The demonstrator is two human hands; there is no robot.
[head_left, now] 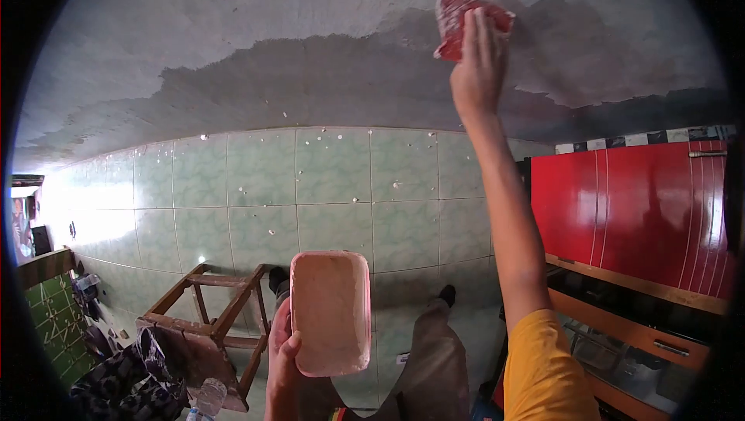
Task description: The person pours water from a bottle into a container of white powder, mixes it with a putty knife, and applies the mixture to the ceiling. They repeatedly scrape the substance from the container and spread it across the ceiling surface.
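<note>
My right hand [481, 72] is stretched up to the grey wall, its fingers laid over a red, angular flat piece [450, 21] smeared with white. The piece is pressed against the wall [310, 72], where a pale coat above meets a darker grey band below. My left hand [285, 351] grips a rectangular plastic tub [365, 312] with a pink rim by its left side, the thumb over the edge. Beige, creamy-looking material fills much of the tub, held in front of my legs.
White specks dot the green tiled floor [334, 173]. A wooden stool [240, 312] lies at the lower left near my foot, with a plastic bottle [209, 398] and dark patterned cloth [116, 382] beside it. On the right stands a glossy red cabinet [628, 211] with a wooden-edged drawer [644, 336].
</note>
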